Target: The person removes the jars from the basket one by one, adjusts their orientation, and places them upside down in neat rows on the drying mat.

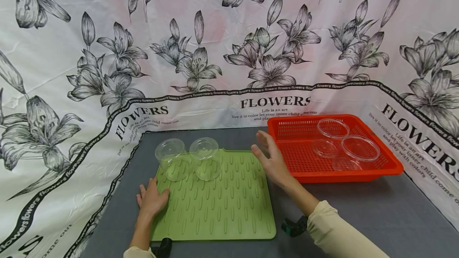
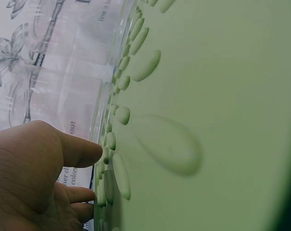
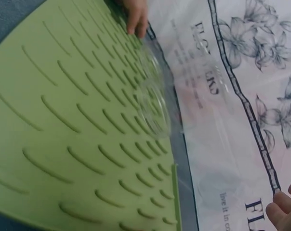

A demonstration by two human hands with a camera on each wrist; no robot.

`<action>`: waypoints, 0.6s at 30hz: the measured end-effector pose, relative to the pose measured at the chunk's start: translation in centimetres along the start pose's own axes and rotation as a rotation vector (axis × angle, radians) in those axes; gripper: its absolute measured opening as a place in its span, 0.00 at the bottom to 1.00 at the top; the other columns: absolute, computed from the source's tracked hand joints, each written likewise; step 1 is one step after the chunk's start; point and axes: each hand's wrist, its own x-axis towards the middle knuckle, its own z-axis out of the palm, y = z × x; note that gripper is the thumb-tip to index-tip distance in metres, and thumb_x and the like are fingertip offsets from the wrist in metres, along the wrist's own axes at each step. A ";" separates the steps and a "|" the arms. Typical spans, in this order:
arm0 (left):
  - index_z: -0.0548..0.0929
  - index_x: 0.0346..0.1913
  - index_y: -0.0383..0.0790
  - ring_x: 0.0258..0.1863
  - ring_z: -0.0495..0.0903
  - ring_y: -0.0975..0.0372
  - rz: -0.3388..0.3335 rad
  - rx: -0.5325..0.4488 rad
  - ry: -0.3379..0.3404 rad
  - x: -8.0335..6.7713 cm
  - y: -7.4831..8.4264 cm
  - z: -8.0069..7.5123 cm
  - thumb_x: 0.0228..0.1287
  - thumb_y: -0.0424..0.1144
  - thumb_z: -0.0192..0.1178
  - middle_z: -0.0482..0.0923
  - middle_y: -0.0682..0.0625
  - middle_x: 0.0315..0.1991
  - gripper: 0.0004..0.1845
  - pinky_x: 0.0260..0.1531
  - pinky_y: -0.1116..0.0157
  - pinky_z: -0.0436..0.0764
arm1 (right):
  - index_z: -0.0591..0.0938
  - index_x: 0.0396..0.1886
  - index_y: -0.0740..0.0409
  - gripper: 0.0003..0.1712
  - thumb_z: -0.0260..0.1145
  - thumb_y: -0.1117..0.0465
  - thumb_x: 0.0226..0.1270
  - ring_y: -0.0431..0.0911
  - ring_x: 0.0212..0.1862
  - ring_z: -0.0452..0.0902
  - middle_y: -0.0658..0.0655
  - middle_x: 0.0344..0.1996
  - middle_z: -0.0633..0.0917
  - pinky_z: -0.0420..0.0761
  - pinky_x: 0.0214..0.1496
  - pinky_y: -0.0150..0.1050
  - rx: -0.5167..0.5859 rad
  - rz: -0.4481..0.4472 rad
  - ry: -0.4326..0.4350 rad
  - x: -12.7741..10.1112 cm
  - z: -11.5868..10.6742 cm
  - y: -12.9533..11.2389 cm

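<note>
– On the grey worktop, what lies under the left hand?
– A ridged green mat; fingers flat. Two clear cups stand on it.
– And the right hand?
– Open, beside the red basket holding clear lids.

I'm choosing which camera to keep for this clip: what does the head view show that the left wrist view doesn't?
Only the head view shows the red basket with its clear lids, the right hand open above the gap between mat and basket, and two clear cups standing whole on the mat. Only the left wrist view shows the mat's raised ridges up close. Both show the green mat, the left hand resting at its edge, and the flower-print cloth.
</note>
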 end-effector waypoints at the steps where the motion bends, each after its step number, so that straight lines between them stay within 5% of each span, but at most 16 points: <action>1: 0.44 0.80 0.26 0.77 0.22 0.30 0.001 0.001 0.000 0.0 0.0 0.0 0.76 0.41 0.51 0.35 0.26 0.80 0.41 0.73 0.31 0.24 | 0.57 0.80 0.56 0.35 0.55 0.54 0.81 0.63 0.78 0.59 0.65 0.78 0.63 0.60 0.78 0.65 -0.008 -0.009 0.009 0.1 -0.3 0.0; 18: 0.45 0.80 0.26 0.77 0.22 0.30 0.000 0.026 0.003 0.1 -0.1 0.1 0.75 0.42 0.51 0.35 0.26 0.80 0.41 0.73 0.31 0.25 | 0.59 0.79 0.56 0.38 0.61 0.50 0.77 0.60 0.77 0.61 0.64 0.75 0.66 0.61 0.78 0.62 -0.134 0.013 0.149 0.8 -6.4 0.5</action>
